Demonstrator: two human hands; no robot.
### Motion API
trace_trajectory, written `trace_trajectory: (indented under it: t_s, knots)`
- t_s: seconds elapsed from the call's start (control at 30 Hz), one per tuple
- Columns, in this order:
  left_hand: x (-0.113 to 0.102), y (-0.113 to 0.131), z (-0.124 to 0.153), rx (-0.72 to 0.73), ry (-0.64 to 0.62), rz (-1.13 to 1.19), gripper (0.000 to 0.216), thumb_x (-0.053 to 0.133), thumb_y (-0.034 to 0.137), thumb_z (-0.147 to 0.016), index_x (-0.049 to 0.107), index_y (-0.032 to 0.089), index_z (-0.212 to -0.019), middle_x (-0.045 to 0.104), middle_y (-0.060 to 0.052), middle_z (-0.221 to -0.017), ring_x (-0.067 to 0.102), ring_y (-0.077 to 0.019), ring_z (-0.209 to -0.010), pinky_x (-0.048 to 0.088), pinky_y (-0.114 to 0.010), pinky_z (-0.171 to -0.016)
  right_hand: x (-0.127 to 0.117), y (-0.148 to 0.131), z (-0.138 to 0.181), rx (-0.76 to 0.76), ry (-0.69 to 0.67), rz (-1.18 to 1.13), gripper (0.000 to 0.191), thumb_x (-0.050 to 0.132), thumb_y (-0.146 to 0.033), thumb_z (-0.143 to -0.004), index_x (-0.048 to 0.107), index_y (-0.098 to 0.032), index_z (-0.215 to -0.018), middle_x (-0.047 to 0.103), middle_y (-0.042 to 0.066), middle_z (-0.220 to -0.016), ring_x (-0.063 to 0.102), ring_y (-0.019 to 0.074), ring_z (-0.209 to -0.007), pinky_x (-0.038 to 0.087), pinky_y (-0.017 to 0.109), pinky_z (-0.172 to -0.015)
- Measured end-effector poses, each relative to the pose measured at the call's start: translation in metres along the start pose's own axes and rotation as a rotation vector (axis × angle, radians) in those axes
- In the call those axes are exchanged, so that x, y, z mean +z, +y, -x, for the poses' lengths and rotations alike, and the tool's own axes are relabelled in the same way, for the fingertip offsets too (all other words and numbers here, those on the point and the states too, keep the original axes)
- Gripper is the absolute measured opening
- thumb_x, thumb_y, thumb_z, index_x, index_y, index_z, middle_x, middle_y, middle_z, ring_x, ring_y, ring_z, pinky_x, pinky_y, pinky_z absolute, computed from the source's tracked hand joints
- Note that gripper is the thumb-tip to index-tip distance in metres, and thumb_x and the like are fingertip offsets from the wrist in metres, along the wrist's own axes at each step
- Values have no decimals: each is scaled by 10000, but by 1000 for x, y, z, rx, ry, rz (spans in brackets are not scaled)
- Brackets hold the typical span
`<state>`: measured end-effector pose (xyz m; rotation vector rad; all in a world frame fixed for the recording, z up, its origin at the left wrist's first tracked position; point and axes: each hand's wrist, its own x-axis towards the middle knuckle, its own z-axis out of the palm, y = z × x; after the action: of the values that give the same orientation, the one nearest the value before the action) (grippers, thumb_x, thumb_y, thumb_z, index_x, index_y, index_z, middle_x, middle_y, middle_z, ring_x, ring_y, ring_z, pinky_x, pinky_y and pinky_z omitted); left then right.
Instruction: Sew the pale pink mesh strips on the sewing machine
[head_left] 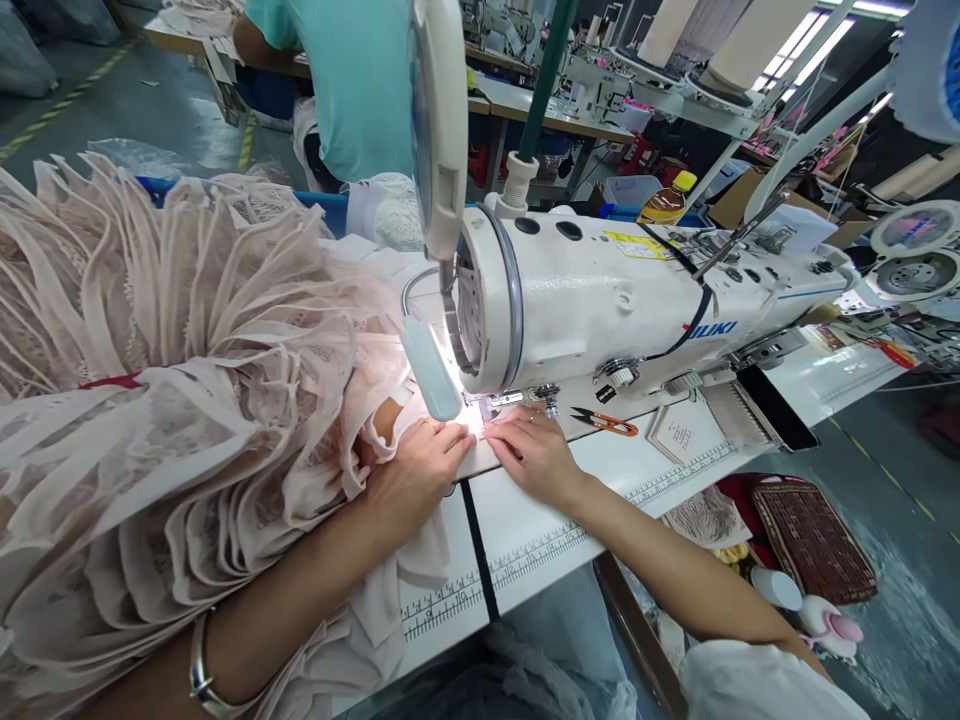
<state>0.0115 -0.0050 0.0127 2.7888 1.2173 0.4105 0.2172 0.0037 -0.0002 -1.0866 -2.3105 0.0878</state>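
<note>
A white sewing machine (592,300) stands in front of me, its small lamp (433,370) lighting the needle area. My left hand (424,460) lies left of the presser foot, fingertips closed on pale pink lace fabric (375,405). Just right of it, my right hand (534,455) pinches at the bright spot by the foot. The cloth edge between the two hands is washed out by the light, so what the right fingertips hold is hard to see. A large heap of pale pink lace garment pieces (172,290) covers the left side and reaches under my left forearm.
Orange thread snips (604,421) lie right of my right hand, near a pale card (679,432) and a black-edged tray (772,408). A ruler tape (540,552) runs along the table's front edge. A person in a turquoise shirt (352,90) sits beyond the heap.
</note>
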Motion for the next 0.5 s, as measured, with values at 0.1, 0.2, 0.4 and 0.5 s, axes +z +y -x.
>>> trace_trajectory:
  t_s: [0.1,0.2,0.4,0.5]
  knots:
    - [1,-1,2,6,-13,41,257,395,83,-960,632,151,-1030,674,-83,-1029,575,-212,-909,469,-339,-806,-4,2,4,-25,-2,-24,261,498,-114,-886,699,-211,-1022,757,39,-937,663,208,-895,470,385,-872]
    - [2,-2,2,9,-1,58,261,392,96,-965,631,156,-1048,679,-89,-1036,578,-218,-926,478,-348,-814,-5,3,6,-68,-32,-17,338,498,-98,-841,712,-224,-1070,753,42,-1003,651,225,-945,467,414,-899]
    - [6,-4,0,-46,35,83,259,398,74,-930,638,161,-968,673,-92,-995,594,-234,-916,493,-373,-800,-4,4,3,-60,-112,-15,343,486,-69,-873,723,-234,-1059,713,55,-1008,624,224,-993,448,418,-921]
    - [9,-4,2,-108,89,69,259,421,63,-883,626,162,-1006,654,-120,-1086,590,-271,-1032,498,-413,-870,-4,4,0,46,-68,-60,390,452,-32,-865,746,-262,-981,698,37,-1073,639,194,-991,420,415,-977]
